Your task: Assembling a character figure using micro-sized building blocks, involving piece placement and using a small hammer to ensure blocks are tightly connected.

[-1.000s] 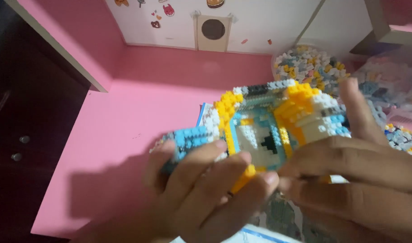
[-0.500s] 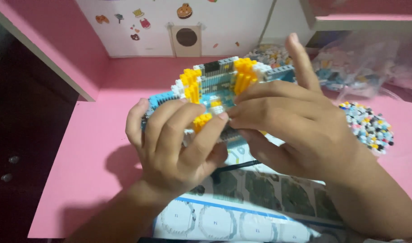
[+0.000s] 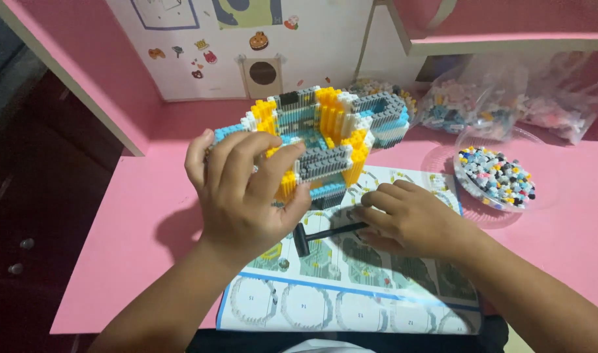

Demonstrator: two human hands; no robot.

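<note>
Left fingers [image 3: 243,153] curled and clamped over the near-left side of the brick model [image 3: 322,140], thumb tucked under the yellow edge, left hand [image 3: 247,193] carrying its weight. Right fingers [image 3: 377,209] bent and pressed down on the handle of a small black hammer [image 3: 325,234], pinning it more than lifting it; full grasp hard to confirm, right hand [image 3: 413,219] lying flat over it.

Model held just above the instruction sheet [image 3: 351,287], tilted slightly toward the camera, blue, yellow, grey and white walls around an open centre. Hammer directly below and in front of the model, head pointing left on the sheet. Right of the model, a clear dish of loose bricks [image 3: 498,176]; behind and to the right of it, bags of bricks [image 3: 482,98]. Behind the model, a white panel with stickers [image 3: 247,46]. Pink worktop [image 3: 149,216] beneath everything.

Best done, by the look of it, with a steady, even squeeze on solid walls, not thin edges; model kept low over the sheet; hammer gripped near the handle's end before any lift.
</note>
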